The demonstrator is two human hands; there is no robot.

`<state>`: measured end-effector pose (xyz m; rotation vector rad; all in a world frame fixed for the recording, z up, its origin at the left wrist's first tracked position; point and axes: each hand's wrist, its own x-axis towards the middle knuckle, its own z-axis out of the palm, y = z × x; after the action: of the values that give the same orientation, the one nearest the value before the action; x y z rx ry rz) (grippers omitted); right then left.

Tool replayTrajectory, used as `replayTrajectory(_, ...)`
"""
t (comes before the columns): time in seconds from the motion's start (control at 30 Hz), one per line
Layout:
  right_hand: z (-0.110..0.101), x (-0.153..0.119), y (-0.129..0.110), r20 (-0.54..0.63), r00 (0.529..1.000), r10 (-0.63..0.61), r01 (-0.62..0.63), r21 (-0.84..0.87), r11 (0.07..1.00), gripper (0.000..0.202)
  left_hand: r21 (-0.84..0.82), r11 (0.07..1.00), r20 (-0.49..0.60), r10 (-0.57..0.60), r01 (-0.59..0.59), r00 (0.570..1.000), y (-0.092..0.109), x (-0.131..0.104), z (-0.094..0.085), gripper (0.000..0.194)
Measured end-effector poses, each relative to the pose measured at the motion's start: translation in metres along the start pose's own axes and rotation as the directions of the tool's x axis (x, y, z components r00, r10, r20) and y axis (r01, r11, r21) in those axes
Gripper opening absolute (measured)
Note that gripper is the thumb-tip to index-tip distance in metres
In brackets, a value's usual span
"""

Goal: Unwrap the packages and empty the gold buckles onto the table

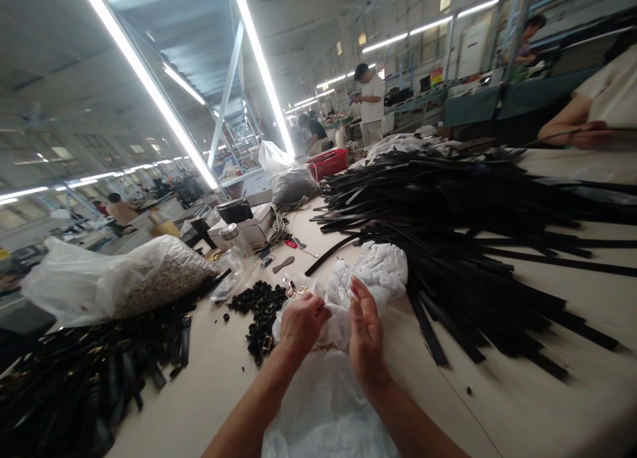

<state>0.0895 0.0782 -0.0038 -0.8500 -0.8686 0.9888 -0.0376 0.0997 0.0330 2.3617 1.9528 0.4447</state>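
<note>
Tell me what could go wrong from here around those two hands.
Small black pieces lie loose beside the left hand and the white plastic; a sideways tug might scatter them.

Gold-coloured buckles sit close to that plastic too, so one could get caught up in its folds.

The white bundle beyond the right hand lies against the black straps; pulling it might drag some along.
</note>
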Motion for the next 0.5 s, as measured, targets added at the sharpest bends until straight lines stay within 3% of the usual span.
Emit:
replayTrajectory(0.1, 0.000, 0.002, 0.006, -0.014, 0.998, 0.059, -0.058, 0.043, 0.997, 0.051, -0.281, 0.959, -0.262, -0.036, -0.041, 0.964, -0.009, 0.005, -0.010, 0.016)
replayTrajectory(0.2, 0.001, 0.004, 0.010, 0.020, 0.992, 0.126, -0.126, 0.051, 0.991, 0.051, -0.540, 0.836, -0.380, -0.141, -0.095, 0.914, -0.013, 0.011, -0.026, 0.022)
replayTrajectory(0.3, 0.002, 0.004, 0.006, 0.086, 0.976, 0.201, -0.205, 0.049, 0.978, 0.052, -0.663, 0.743, -0.390, -0.232, -0.096, 0.891, -0.011, 0.013, -0.041, 0.027)
replayTrajectory(0.37, 0.004, 0.001, 0.001, 0.163, 0.961, 0.225, -0.242, 0.097, 0.965, 0.054, -0.740, 0.671, -0.324, -0.290, -0.050, 0.901, -0.008, 0.011, -0.045, 0.027)
replayTrajectory(0.43, 0.007, -0.001, -0.005, 0.256, 0.951, 0.176, -0.226, 0.182, 0.957, 0.055, -0.795, 0.606, -0.238, -0.326, 0.010, 0.915, -0.005, 0.008, -0.043, 0.028)
replayTrajectory(0.5, 0.010, -0.003, -0.009, 0.301, 0.949, 0.094, -0.177, 0.260, 0.949, 0.060, -0.795, 0.606, -0.223, -0.321, 0.018, 0.920, -0.002, 0.004, -0.039, 0.031)
